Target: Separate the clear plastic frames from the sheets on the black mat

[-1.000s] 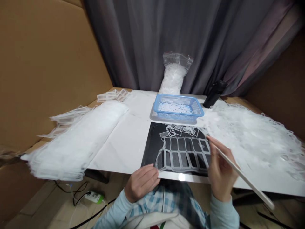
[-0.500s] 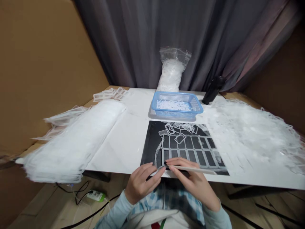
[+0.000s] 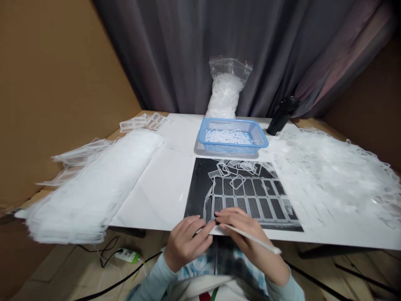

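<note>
A clear plastic sheet of joined rectangular frames (image 3: pixel 247 196) lies on a black mat (image 3: pixel 197 184) at the table's front edge. My left hand (image 3: pixel 189 243) is closed at the sheet's near left corner, thumb and forefinger pinching its edge. Close beside it, my right hand (image 3: pixel 246 232) grips a thin whitish stick-like tool (image 3: pixel 257 239), whose far end points to the lower right. The right fingertips bear on the same corner; the tool's tip is hidden under them. Several loose frames (image 3: pixel 237 182) lie over the upper part of the mat.
A blue basket (image 3: pixel 233 148) of small white frames stands behind the mat, a filled zip bag (image 3: pixel 226 94) behind it. A thick stack of clear sheets (image 3: pixel 94 188) lies left, a heap of clear plastic pieces (image 3: pixel 338 171) right. A black bottle (image 3: pixel 281 117) stands at the back right.
The tool in my right hand has swung, its free end now lower and nearer my body. Both hands have shifted slightly left at the sheet's corner.
</note>
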Available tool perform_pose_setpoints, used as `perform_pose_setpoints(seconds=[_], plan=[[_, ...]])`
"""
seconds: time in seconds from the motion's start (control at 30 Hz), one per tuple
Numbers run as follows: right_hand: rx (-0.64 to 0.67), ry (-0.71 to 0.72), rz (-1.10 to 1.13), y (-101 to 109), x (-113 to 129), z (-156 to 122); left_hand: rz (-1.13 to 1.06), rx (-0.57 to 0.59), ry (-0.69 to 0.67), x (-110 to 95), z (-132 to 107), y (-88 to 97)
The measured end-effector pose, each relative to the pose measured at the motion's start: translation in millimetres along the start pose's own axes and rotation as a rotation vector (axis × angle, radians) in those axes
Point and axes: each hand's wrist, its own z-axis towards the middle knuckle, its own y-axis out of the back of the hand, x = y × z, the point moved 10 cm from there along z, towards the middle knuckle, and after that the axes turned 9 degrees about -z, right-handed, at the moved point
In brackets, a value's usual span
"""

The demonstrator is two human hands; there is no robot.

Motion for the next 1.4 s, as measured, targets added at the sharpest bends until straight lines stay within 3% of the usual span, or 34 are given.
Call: perform_pose_setpoints(seconds=[0.23, 0.3, 0.43, 0.53, 0.6, 0.73, 0.83, 1.17, 1.4], plan=[[-0.039, 0.080, -0.154, -5, 2, -7, -0.006, -0.042, 0.016, 1, 0, -1.0], [-0.105, 0.071, -0.183, 8, -1, -10, -0.011, -0.041, 0.023, 2, 0, -1.7], [-0.334, -0.049, -0.260, 59, -13, -18, -0.011, -0.048, 0.027, 1, 1, -0.8], [-0.379, -0.134, -0.235, 77, -16, -19, -0.006, -0.060, 0.018, 1, 1, 0.6], [-0.303, -0.159, -0.147, 66, -16, -15, -0.003, -0.063, 0.012, 0, 1, 0.8], [-0.117, -0.148, 0.019, 23, -10, -4, 0.002, -0.061, 0.002, 0, 1, 0.2], [-0.098, -0.109, 0.029, 8, -6, -2, 0.002, -0.057, 0.002, 0, -1, -0.5], [-0.068, -0.046, -0.091, -1, 1, -2, -0.003, -0.066, 0.015, 1, 1, -1.1], [-0.096, -0.129, -0.036, 1, -6, -5, 0.002, -0.066, 0.013, 0, 2, 0.8]])
